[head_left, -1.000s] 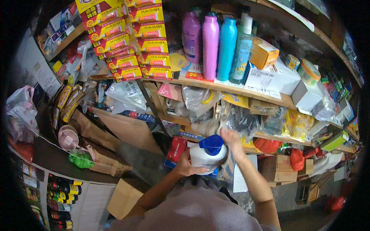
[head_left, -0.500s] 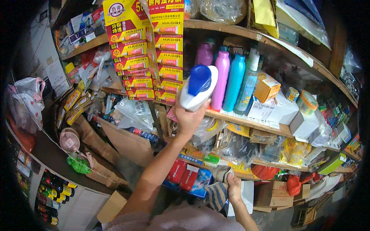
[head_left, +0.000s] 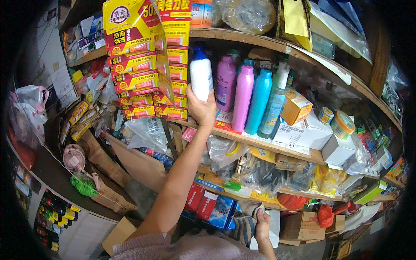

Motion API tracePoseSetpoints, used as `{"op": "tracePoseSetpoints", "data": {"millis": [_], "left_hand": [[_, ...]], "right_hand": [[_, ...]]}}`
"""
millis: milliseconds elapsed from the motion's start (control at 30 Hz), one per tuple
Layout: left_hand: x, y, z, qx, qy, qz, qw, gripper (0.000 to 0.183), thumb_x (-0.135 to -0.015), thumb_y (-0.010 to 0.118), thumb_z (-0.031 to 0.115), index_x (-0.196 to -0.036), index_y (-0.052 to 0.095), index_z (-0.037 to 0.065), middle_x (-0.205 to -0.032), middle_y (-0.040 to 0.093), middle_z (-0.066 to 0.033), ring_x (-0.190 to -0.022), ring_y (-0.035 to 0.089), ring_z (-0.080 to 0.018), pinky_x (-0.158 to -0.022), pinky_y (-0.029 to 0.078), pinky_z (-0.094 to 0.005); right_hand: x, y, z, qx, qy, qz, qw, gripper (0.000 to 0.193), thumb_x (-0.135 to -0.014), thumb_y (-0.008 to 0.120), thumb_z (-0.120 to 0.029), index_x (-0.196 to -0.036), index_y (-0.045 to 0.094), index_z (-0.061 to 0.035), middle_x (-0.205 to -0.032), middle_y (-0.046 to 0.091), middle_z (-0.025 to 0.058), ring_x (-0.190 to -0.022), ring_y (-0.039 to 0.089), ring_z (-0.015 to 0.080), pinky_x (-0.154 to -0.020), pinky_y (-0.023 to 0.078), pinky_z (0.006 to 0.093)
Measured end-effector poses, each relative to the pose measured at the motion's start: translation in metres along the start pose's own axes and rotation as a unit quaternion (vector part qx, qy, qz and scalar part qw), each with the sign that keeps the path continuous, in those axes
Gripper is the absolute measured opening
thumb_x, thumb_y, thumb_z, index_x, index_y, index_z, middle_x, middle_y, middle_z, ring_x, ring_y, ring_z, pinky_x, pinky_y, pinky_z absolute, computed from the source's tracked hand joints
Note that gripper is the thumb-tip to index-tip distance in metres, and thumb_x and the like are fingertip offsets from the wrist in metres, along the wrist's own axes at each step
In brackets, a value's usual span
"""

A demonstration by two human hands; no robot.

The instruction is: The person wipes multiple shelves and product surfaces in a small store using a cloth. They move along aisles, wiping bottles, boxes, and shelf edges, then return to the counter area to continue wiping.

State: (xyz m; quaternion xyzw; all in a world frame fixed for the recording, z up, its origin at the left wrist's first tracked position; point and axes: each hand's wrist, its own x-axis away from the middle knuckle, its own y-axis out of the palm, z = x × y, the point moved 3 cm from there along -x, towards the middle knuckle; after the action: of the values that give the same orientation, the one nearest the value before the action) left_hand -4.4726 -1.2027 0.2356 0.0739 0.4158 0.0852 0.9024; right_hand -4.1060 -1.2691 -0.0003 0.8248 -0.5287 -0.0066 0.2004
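Left hand (head_left: 202, 109) grips a white bottle with blue cap (head_left: 201, 78) upright at the crowded wooden shelf (head_left: 277, 149), just beside purple (head_left: 226, 82), pink (head_left: 242, 97) and blue bottles (head_left: 259, 100), under hanging yellow-red glue cards (head_left: 138, 65); right hand (head_left: 261, 223) clutches a striped cloth (head_left: 245, 223) low down.

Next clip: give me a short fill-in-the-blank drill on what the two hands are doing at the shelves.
1. The left hand holds a white bottle with a ____ cap, upright at the shelf.
2. The bottle stands just left of a ____ bottle.
3. The right hand grips a striped ____ low down.
4. Left of the white bottle hang yellow and ____ card packs.

Missing words: blue; purple; cloth; red
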Motion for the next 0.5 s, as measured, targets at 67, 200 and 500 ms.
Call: {"op": "tracePoseSetpoints", "data": {"millis": [67,200,500], "left_hand": [[-0.004,0.006,-0.010,-0.023,-0.035,-0.018,0.999,0.072,-0.066,0.075,0.012,-0.128,0.038,0.005,-0.114,0.055,-0.0237,-0.104,0.054,-0.0423,-0.088,0.041,-0.0470],[-0.003,0.029,-0.015,-0.138,0.002,-0.005,0.990,0.080,-0.067,0.071,0.006,-0.137,0.031,0.010,-0.131,0.046,-0.0172,-0.119,0.046,-0.0371,-0.096,0.036,-0.0492],[-0.004,0.085,-0.078,-0.073,-0.350,-0.104,0.928,0.086,-0.073,0.062,-0.002,-0.143,0.019,0.023,-0.147,0.024,-0.0090,-0.134,0.028,-0.0325,-0.110,0.024,-0.0443]], "right_hand": [[0.000,-0.008,0.005,-0.005,0.015,0.020,1.000,0.040,-0.097,0.049,-0.034,-0.107,0.059,0.0033,-0.099,0.065,0.0096,-0.082,0.061,0.0170,-0.075,0.048,0.0295],[-0.003,-0.015,0.009,-0.027,0.008,0.036,0.999,0.039,-0.097,0.049,-0.034,-0.103,0.059,0.0026,-0.097,0.065,0.0096,-0.081,0.061,0.0172,-0.075,0.048,0.0299],[-0.010,-0.028,0.005,-0.051,-0.010,0.041,0.998,0.044,-0.097,0.049,-0.034,-0.106,0.061,0.0072,-0.100,0.065,0.0090,-0.087,0.058,0.0153,-0.082,0.045,0.0282]]}}
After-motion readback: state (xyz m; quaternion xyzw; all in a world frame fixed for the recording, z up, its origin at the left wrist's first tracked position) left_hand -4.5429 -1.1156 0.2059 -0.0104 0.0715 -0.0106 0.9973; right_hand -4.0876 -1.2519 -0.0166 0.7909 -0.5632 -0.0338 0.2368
